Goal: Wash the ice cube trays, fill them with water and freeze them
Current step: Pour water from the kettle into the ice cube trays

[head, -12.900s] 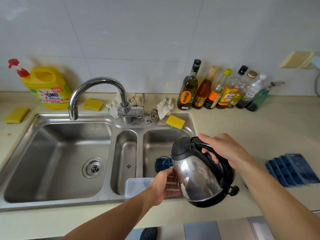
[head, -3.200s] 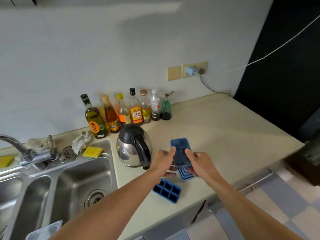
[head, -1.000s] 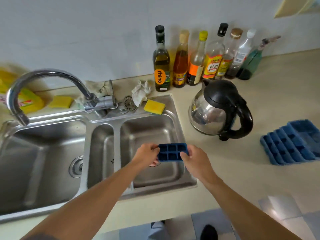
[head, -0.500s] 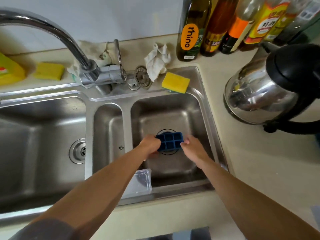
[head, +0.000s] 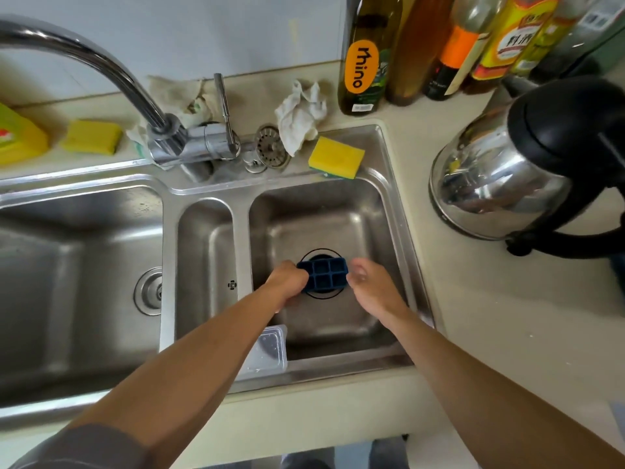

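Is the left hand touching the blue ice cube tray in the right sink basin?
Touching. The head view shows the left hand gripping the left end of the blue ice cube tray, fingers over its edge.

I see soft, even light; glare streaks the kettle and faucet, frame edges bow, the right hand slightly blurred.
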